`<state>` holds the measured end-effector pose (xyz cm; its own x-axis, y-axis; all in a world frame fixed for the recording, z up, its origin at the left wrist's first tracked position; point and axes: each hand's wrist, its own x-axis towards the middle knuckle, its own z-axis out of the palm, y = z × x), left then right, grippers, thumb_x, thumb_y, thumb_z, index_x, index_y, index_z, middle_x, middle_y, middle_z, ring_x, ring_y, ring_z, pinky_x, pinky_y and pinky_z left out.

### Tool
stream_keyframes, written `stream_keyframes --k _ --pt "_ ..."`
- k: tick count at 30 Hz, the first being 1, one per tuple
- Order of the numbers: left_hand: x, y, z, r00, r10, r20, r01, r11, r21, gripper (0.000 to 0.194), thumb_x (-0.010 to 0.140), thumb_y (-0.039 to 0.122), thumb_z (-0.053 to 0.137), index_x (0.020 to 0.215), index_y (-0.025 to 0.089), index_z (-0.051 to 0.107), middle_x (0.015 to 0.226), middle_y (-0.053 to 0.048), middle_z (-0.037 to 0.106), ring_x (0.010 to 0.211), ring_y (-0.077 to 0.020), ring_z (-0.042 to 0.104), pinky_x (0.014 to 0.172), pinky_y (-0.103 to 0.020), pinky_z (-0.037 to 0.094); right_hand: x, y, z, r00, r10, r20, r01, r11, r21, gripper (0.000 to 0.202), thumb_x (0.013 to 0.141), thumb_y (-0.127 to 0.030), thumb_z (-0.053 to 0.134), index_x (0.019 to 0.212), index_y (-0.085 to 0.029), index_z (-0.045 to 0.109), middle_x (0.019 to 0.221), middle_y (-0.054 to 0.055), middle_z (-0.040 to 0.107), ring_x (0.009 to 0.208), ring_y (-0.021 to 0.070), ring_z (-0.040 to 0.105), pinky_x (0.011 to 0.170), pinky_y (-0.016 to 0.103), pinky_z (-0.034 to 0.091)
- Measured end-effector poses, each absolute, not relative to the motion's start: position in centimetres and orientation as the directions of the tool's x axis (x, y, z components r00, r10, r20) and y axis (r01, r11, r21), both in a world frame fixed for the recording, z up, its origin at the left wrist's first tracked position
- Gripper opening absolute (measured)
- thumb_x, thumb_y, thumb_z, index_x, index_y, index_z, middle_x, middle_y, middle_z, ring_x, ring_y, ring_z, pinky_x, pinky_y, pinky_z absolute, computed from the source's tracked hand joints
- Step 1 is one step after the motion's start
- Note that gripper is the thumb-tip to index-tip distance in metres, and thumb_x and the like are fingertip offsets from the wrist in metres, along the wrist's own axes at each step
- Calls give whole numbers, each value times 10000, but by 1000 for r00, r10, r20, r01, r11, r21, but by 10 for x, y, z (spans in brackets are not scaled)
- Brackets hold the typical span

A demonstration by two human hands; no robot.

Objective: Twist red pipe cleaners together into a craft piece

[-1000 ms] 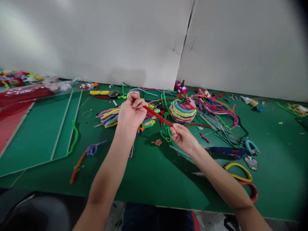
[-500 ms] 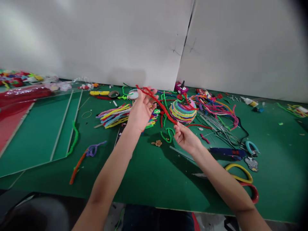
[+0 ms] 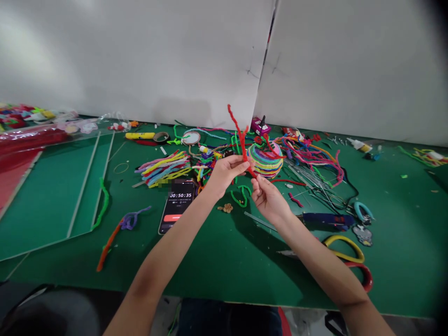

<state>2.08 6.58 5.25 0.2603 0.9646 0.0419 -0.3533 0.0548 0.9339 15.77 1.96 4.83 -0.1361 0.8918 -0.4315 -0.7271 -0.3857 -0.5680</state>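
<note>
Red pipe cleaners [image 3: 242, 136], partly twisted together, rise from between my hands, their upper ends apart. My left hand [image 3: 229, 172] pinches them partway along. The lower end sits in the closed fingertips of my right hand [image 3: 269, 198]. Just behind the hands is a round bundle of multicoloured coils [image 3: 266, 161] with red pieces on top. A green bent pipe cleaner [image 3: 241, 196] and a small brown flower [image 3: 227, 208] lie below my left hand. The phone [image 3: 177, 205] beside my left forearm shows 00:50:35.
Striped pipe cleaners [image 3: 164, 169] lie at the left, an orange and purple piece [image 3: 114, 240] nearer. Yellow-and-red-handled scissors [image 3: 345, 249] lie partly under my right forearm, near a dark blue tool [image 3: 327, 220]. A white partition [image 3: 140, 60] stands behind.
My left hand has moved down and right along the red pipe cleaners, closer to my right hand. Their free ends now point upward. The phone has come into fuller view.
</note>
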Motion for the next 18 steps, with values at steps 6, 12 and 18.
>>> stream_keyframes --k 6,12,18 --pt "26 64 53 130 988 83 -336 -35 941 280 648 365 759 804 144 684 712 -36 709 713 -134 667 641 -217 470 154 18 49 -159 872 -462 -724 -421 -546 123 703 -137 725 707 -170 607 623 -49 676 473 7 579 432 57 454" --pt "34 59 54 -12 994 105 -351 -102 931 248 660 343 742 774 138 662 700 -27 704 643 -123 661 597 -213 472 153 16 49 -248 881 -403 -689 -453 -566 144 717 -157 719 722 -185 578 595 -73 636 437 5 544 424 74 449" --pt "34 56 61 -17 1000 -4 -482 -5 876 234 640 322 760 763 142 675 708 -20 703 663 -121 671 630 -216 505 155 14 52 -344 864 -366 -672 -499 -547 124 752 -151 686 723 -181 569 574 -78 621 436 -1 539 437 66 449"
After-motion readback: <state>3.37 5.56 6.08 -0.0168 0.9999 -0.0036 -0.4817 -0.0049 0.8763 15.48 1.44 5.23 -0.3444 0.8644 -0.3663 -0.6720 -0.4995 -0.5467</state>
